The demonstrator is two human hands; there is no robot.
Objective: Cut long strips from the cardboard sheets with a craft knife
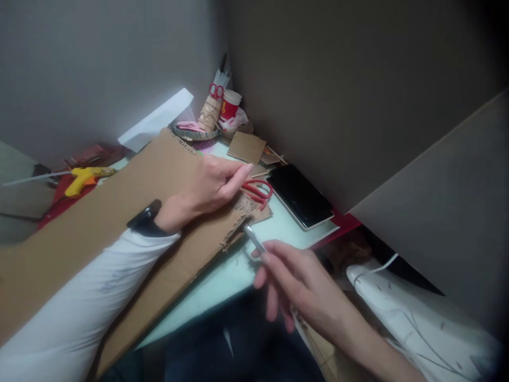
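Observation:
A large brown cardboard sheet (131,185) slants across the table, its right end ragged and torn. My left hand (214,183) presses on this end with thumb and fingers together, closed at the cardboard; the fingertips are partly hidden. Between the thumb and fingers of my right hand (294,281) is a slim silver craft knife (255,239), its tip close to the torn edge. The knife's far end is blurred. Red-handled scissors (258,192) lie just beyond my left hand, beside cardboard scraps.
A dark-screened tablet (300,196) lies right of the scissors. Small cardboard pieces (246,147), a red paper cup (229,106) and a pencil holder (209,114) stand near the walled corner. A yellow glue gun (81,179) lies at left; a white cable (377,269) hangs at right.

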